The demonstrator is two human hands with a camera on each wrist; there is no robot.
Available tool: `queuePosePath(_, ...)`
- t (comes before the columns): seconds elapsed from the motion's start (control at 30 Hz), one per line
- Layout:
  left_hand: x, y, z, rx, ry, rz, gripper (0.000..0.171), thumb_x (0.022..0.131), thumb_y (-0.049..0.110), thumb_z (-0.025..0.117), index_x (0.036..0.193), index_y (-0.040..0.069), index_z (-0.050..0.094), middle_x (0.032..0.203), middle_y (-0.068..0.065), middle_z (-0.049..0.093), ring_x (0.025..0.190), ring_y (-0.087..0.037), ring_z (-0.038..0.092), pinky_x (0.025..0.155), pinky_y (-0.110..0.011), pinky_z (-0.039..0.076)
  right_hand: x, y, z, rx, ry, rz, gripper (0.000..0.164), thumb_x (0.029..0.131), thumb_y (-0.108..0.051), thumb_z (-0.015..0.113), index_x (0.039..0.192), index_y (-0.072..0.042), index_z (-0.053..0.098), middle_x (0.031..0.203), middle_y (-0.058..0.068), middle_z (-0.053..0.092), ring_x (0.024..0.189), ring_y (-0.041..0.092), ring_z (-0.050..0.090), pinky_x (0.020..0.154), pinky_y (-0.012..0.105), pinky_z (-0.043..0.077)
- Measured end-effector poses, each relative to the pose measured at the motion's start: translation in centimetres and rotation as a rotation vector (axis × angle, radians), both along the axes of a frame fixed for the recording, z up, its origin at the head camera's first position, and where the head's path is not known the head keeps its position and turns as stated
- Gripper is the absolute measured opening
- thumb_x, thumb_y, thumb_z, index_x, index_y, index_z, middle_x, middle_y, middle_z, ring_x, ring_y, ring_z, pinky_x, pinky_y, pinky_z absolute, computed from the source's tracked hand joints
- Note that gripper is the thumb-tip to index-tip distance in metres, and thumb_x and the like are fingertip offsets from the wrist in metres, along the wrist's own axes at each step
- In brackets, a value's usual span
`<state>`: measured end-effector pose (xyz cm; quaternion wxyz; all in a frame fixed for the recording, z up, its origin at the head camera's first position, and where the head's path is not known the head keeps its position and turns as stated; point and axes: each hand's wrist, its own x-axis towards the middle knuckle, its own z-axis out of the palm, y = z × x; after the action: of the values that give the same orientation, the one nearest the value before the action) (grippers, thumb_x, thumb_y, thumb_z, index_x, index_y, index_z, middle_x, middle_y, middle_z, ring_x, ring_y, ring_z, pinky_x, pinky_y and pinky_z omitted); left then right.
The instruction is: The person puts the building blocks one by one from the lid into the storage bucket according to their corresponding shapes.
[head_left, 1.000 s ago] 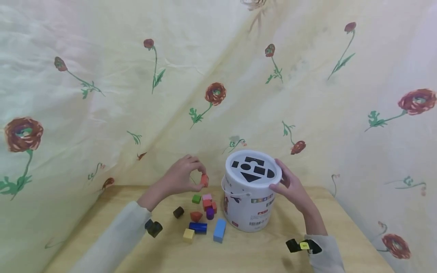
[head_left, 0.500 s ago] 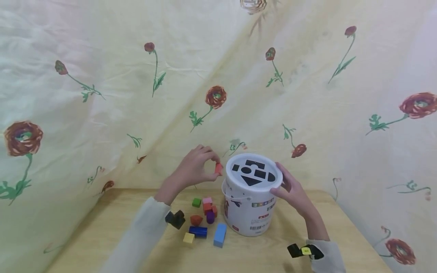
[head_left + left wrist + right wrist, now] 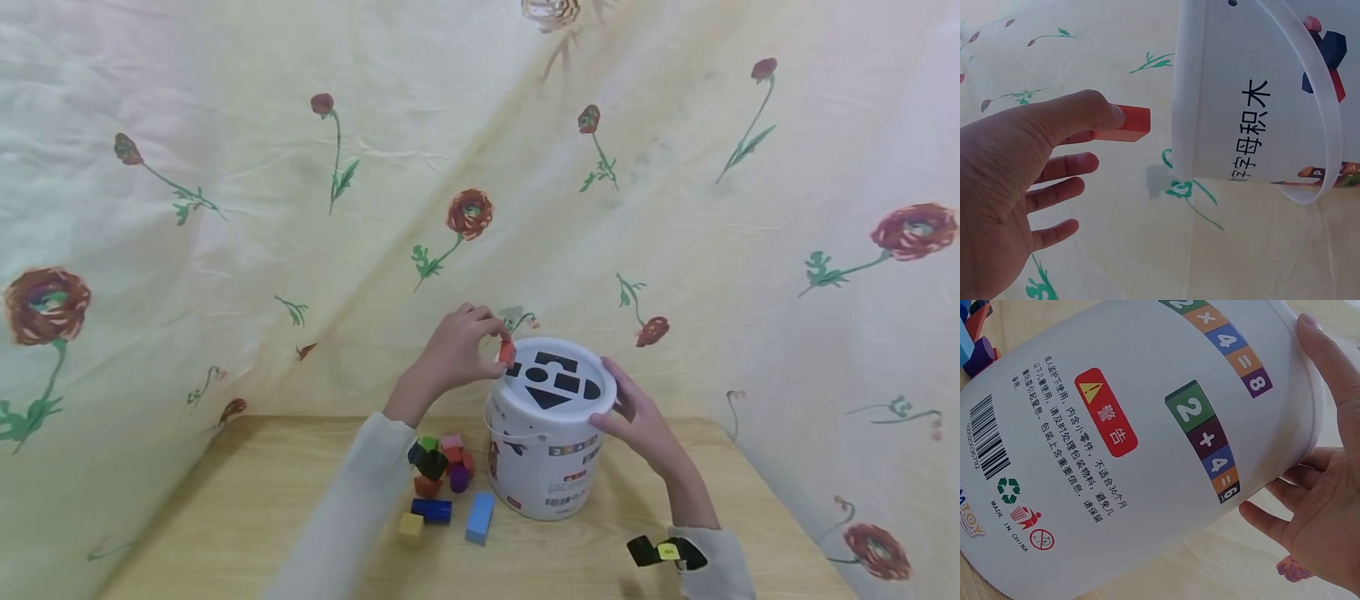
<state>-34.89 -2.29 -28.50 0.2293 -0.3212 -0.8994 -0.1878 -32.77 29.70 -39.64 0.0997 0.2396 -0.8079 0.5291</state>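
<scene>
My left hand (image 3: 453,348) pinches a small red block (image 3: 507,353) between thumb and forefinger, level with the left rim of a white toy bucket (image 3: 558,479). The other fingers are loosely bent in the left wrist view, where the red block (image 3: 1134,124) points toward the bucket. Black shape holes, including an arch, a triangle and rectangles, dot the bucket's lid (image 3: 558,344). In the head view the block overlaps the square hole. My right hand (image 3: 647,427) grips the lid's right rim, thumb at the front and fingers behind. The bucket stands upright on the table.
Left of the bucket lie several loose blocks: green, pink, red, a purple cylinder (image 3: 459,477), a dark blue cylinder (image 3: 431,511), a yellow block (image 3: 411,528) and a light blue block (image 3: 480,518). Flowered cloth (image 3: 375,275) hangs behind the wooden table (image 3: 300,475).
My left hand has carried the red block right and upward, from above the loose blocks to the lid's left edge. My right hand stays on the lid rim; the bucket has hardly moved.
</scene>
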Motion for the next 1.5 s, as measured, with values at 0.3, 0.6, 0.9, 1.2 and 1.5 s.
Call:
queuePosePath(0.3,-0.7,1.2,0.1,-0.045,-0.032,0.027,0.028,0.082,0.03,0.084,0.107,0.021,0.075,0.111,-0.004,0.065,0.107,-0.021,0.051,0.096,-0.04,0.048,0.2,0.0,0.2,-0.002,-0.005,-0.011,0.09,0.093,-0.014,0.07,0.164,-0.017,0.016,0.171,0.014,0.018,0.151,0.05,0.025,0.112,0.073,0.027)
queuePosePath(0.6,-1.2,1.7,-0.3,-0.122,-0.037,0.068,0.03,0.083,0.034,0.083,0.11,0.023,0.076,0.116,-0.002,0.062,0.112,-0.022,0.05,0.101,-0.043,0.046,0.2,-0.1,0.2,-0.01,-0.007,-0.002,0.091,0.092,-0.013,0.071,0.164,-0.015,0.016,0.171,0.015,0.016,0.152,0.05,0.022,0.114,0.072,0.025)
queuePosePath(0.9,-1.3,2.0,-0.7,-0.144,-0.044,0.077,0.03,0.083,0.032,0.084,0.111,0.022,0.077,0.116,-0.002,0.062,0.11,-0.022,0.049,0.1,-0.043,0.045,0.3,-0.1,0.1,-0.013,-0.007,-0.008,0.091,0.092,-0.015,0.071,0.164,-0.015,0.016,0.171,0.015,0.017,0.152,0.051,0.022,0.114,0.073,0.025)
queuePosePath(1.2,-1.6,1.9,-1.2,-0.133,-0.069,0.072,0.029,0.086,0.033,0.082,0.113,0.022,0.077,0.115,-0.002,0.062,0.11,-0.022,0.049,0.1,-0.042,0.045,0.3,-0.1,0.0,-0.019,-0.01,-0.006,0.091,0.091,-0.014,0.071,0.164,-0.014,0.015,0.17,0.016,0.017,0.152,0.051,0.021,0.114,0.073,0.023)
queuePosePath(1.5,-1.6,1.2,-1.3,-0.082,-0.074,0.057,0.031,0.087,0.031,0.081,0.116,0.023,0.076,0.119,-0.002,0.063,0.111,-0.021,0.05,0.102,-0.043,0.045,0.3,-0.2,0.1,-0.021,-0.004,0.002,0.091,0.091,-0.013,0.071,0.164,-0.013,0.016,0.17,0.015,0.017,0.153,0.05,0.021,0.115,0.072,0.023)
